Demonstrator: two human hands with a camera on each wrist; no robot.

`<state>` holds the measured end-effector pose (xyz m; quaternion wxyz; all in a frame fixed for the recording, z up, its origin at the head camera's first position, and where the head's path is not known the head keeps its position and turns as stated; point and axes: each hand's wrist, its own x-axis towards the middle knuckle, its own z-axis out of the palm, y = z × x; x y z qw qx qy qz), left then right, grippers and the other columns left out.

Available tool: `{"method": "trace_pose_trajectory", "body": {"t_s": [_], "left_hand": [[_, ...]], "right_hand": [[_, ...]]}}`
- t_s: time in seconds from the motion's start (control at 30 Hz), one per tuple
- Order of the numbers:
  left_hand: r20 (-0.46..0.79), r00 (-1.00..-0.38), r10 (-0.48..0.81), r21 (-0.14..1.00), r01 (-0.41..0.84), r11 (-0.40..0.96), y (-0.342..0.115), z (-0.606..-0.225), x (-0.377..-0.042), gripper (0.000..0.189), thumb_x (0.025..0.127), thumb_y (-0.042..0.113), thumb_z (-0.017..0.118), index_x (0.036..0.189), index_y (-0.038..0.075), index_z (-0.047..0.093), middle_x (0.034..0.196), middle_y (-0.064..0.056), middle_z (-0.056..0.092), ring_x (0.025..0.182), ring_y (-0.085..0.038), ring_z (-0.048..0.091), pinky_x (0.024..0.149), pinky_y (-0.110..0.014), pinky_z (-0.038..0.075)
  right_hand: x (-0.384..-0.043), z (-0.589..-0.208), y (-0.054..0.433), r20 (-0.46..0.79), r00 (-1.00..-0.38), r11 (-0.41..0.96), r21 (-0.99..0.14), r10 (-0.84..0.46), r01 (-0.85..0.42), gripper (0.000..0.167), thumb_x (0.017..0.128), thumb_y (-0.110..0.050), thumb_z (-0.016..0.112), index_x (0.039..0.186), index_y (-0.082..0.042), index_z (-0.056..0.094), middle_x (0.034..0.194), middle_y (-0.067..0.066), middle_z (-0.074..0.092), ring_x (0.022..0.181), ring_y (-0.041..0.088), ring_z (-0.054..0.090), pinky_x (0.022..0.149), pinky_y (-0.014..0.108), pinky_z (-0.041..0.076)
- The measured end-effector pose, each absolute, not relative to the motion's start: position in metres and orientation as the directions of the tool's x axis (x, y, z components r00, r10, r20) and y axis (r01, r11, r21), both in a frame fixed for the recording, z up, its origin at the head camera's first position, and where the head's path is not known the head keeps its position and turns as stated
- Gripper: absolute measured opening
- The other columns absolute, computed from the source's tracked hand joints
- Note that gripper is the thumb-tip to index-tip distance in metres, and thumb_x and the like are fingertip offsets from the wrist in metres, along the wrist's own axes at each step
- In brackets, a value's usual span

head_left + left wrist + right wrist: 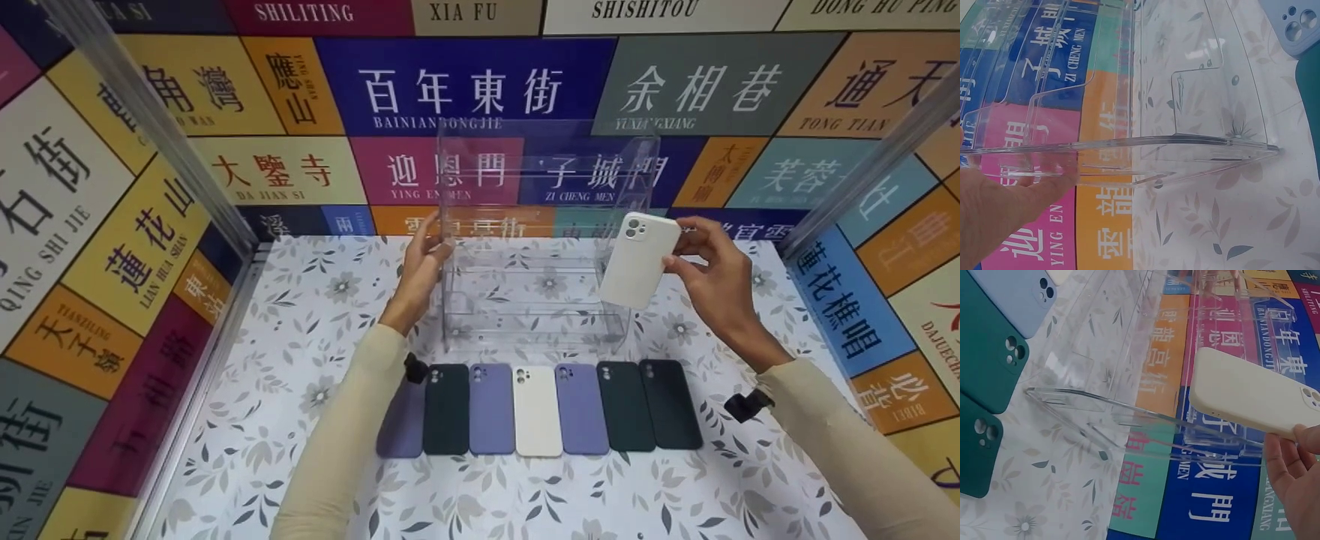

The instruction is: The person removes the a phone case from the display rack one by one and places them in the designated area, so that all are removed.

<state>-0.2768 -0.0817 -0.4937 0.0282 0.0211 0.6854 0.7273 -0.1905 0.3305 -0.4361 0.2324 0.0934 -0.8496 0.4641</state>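
Note:
My right hand pinches a cream-white phone case by its edge between thumb and fingers. The case is tilted, camera cutouts at the top, in front of the right side of a clear acrylic tiered display stand. In the right wrist view the white case is above the stand's side panel. My left hand holds the stand's left side edge; in the left wrist view the hand lies along the outside of the panel, with most fingertips hidden.
A row of phone cases lies before the stand: purple, dark green, white and a very dark one at the right end. My left forearm partly covers the leftmost purple case. Sign-printed walls enclose the floral tabletop.

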Motion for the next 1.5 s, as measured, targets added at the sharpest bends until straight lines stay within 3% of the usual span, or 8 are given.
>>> {"method": "trace_pose_trajectory", "body": {"t_s": [0.27, 0.47, 0.67, 0.97, 1.2, 1.3, 1.5], "left_hand": [[-0.004, -0.998, 0.062, 0.998, -0.007, -0.061, -0.082, -0.494, -0.276, 0.066, 0.109, 0.014, 0.058, 0.172, 0.025, 0.039, 0.155, -0.018, 0.055, 0.14, -0.041, 0.056, 0.09, -0.042, 0.043], [-0.002, -0.998, 0.056, 0.999, -0.005, -0.045, -0.081, -0.494, -0.276, 0.068, 0.109, 0.015, 0.059, 0.172, 0.026, 0.038, 0.157, -0.02, 0.055, 0.138, -0.036, 0.058, 0.093, -0.044, 0.044], [0.01, -0.998, 0.067, 0.999, 0.007, -0.044, -0.082, -0.495, -0.276, 0.069, 0.109, 0.015, 0.059, 0.174, 0.023, 0.035, 0.158, -0.021, 0.053, 0.137, -0.036, 0.057, 0.088, -0.042, 0.044], [0.0, -0.998, 0.064, 0.999, -0.003, -0.039, -0.083, -0.495, -0.277, 0.067, 0.11, 0.016, 0.059, 0.172, 0.025, 0.038, 0.156, -0.019, 0.055, 0.135, -0.033, 0.057, 0.099, -0.055, 0.045], [-0.013, -0.998, 0.066, 0.999, -0.015, -0.031, -0.082, -0.496, -0.278, 0.067, 0.109, 0.018, 0.059, 0.172, 0.027, 0.038, 0.162, -0.023, 0.049, 0.14, -0.034, 0.055, 0.097, -0.049, 0.045], [-0.008, -0.998, 0.066, 0.999, -0.01, -0.031, -0.082, -0.496, -0.278, 0.069, 0.108, 0.018, 0.059, 0.172, 0.028, 0.037, 0.164, -0.024, 0.048, 0.142, -0.036, 0.054, 0.101, -0.052, 0.045], [-0.006, -0.998, 0.065, 1.0, -0.008, -0.03, -0.083, -0.495, -0.277, 0.07, 0.108, 0.02, 0.059, 0.173, 0.027, 0.036, 0.161, -0.02, 0.051, 0.14, -0.034, 0.055, 0.103, -0.056, 0.044]], "right_hand": [[-0.184, -0.448, 0.343, 0.43, -0.901, 0.544, -0.771, 0.063, -0.33, 0.059, 0.096, 0.021, 0.07, 0.151, 0.004, 0.056, 0.116, 0.023, 0.066, 0.099, 0.013, 0.069, 0.082, 0.013, 0.057], [-0.179, -0.456, 0.352, 0.406, -0.912, 0.525, -0.788, 0.053, -0.321, 0.06, 0.097, 0.02, 0.071, 0.152, 0.001, 0.057, 0.116, 0.022, 0.066, 0.099, 0.013, 0.07, 0.081, 0.014, 0.058], [-0.172, -0.463, 0.362, 0.398, -0.916, 0.522, -0.791, 0.043, -0.319, 0.058, 0.096, 0.021, 0.069, 0.151, 0.006, 0.057, 0.113, 0.026, 0.063, 0.095, 0.011, 0.069, 0.079, 0.016, 0.059], [-0.162, -0.475, 0.388, 0.344, -0.938, 0.55, -0.793, 0.049, -0.263, 0.059, 0.098, 0.015, 0.072, 0.153, -0.003, 0.057, 0.114, 0.019, 0.065, 0.096, 0.007, 0.07, 0.078, 0.017, 0.06], [-0.157, -0.484, 0.409, 0.3, -0.952, 0.587, -0.782, 0.062, -0.209, 0.059, 0.099, 0.016, 0.071, 0.153, -0.003, 0.058, 0.111, 0.016, 0.065, 0.096, 0.017, 0.073, 0.077, 0.018, 0.06], [-0.156, -0.49, 0.419, 0.292, -0.955, 0.593, -0.778, 0.053, -0.205, 0.059, 0.098, 0.018, 0.07, 0.152, -0.001, 0.057, 0.11, 0.019, 0.065, 0.095, 0.02, 0.074, 0.076, 0.018, 0.06], [-0.152, -0.501, 0.436, 0.231, -0.972, 0.618, -0.77, 0.037, -0.159, 0.059, 0.097, 0.019, 0.07, 0.152, 0.003, 0.055, 0.11, 0.023, 0.064, 0.09, 0.006, 0.071, 0.074, 0.018, 0.06]]}}
